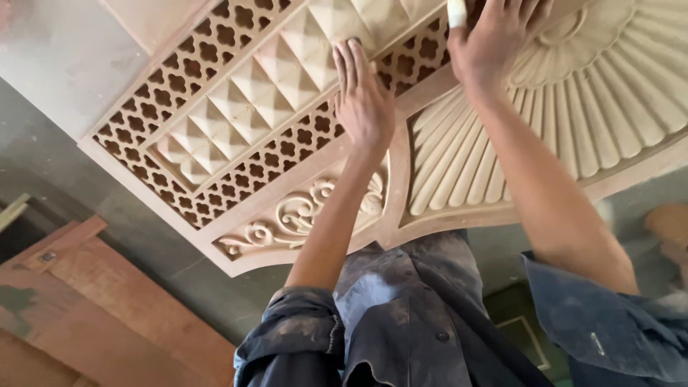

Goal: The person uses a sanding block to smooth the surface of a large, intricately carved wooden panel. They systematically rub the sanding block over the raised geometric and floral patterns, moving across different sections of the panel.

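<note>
Carved wooden panel (287, 136) lies under left hand (363, 100); right hand (494, 36) grips pale pad (456, 12).

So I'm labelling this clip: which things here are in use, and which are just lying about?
In use:
carved panel
left hand, flat on the panel
right hand, gripping a pale pad

Lying about:
wooden boards
floor

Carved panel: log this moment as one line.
left hand: flat on carved panel | right hand: pressing pale sanding pad on fan carving
</note>
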A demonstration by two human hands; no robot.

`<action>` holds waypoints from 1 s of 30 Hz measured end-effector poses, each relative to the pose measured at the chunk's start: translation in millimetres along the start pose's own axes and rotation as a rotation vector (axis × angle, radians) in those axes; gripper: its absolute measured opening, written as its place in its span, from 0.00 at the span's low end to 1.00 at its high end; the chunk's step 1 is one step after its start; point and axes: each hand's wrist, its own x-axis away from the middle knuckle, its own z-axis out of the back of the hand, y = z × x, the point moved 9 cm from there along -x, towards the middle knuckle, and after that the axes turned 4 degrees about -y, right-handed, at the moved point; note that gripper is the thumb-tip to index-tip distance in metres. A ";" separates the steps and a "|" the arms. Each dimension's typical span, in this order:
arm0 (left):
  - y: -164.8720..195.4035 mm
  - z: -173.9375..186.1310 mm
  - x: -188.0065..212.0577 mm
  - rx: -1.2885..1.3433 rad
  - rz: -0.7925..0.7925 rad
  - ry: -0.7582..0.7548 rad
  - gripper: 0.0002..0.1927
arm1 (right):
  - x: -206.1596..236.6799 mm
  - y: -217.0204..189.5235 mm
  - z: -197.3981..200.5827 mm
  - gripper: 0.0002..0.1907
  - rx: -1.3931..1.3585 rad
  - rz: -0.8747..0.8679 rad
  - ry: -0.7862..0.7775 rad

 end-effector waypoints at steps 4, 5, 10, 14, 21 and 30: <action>3.3 14.3 -27.2 -0.131 0.029 0.127 0.28 | -6.1 5.4 -5.1 0.35 0.047 -0.037 -0.013; 5.9 16.2 -39.6 -0.175 0.040 0.174 0.28 | -7.8 6.9 -4.4 0.36 0.054 -0.042 0.021; 33.1 34.3 -30.7 -0.267 -0.106 0.397 0.29 | -17.0 1.5 -3.4 0.43 0.103 -0.005 0.022; -6.2 17.0 2.7 0.318 0.153 -0.213 0.18 | -22.2 4.5 -1.7 0.49 0.066 -0.105 -0.220; -8.0 32.1 87.2 1.321 0.576 -0.020 0.09 | -38.7 3.7 39.1 0.52 -0.103 -0.159 -0.262; 38.4 -32.2 218.5 1.218 0.832 -0.205 0.20 | -10.2 46.6 90.4 0.33 -0.278 0.157 -0.322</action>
